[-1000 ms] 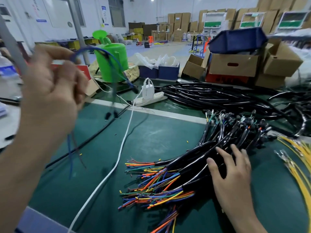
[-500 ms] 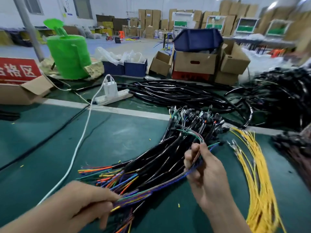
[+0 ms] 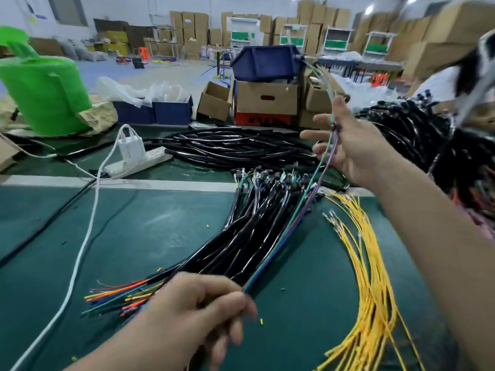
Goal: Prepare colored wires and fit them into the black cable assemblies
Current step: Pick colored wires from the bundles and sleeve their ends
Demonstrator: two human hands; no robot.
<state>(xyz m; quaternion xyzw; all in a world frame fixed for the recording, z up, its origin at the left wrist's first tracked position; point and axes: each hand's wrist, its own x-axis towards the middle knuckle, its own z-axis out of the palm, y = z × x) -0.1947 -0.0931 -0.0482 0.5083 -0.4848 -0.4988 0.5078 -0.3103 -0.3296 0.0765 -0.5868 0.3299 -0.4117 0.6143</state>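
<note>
A thin bundle of coloured wires (image 3: 292, 226), green, purple and blue, is stretched taut between my two hands above the green table. My left hand (image 3: 203, 309) grips its near end low in the view. My right hand (image 3: 348, 145) is raised at the upper right and pinches the far end, whose loose tips stick up past the fingers. Under the bundle lies a heap of black cable assemblies (image 3: 249, 231) with coloured wire ends (image 3: 117, 295) fanned out to the left. A sheaf of yellow wires (image 3: 369, 285) lies to the right.
A white power strip with a charger (image 3: 134, 159) and its white cord (image 3: 80, 253) sit at the left. Black tubing (image 3: 230, 148) is piled behind the cables. Cardboard boxes (image 3: 267, 97), a blue bin (image 3: 265, 62) and a green watering can (image 3: 45, 92) stand along the far edge.
My right hand has lifted up and to the right, pulling the wire bundle out straight. My left hand has shifted right along the table and still holds the near end.
</note>
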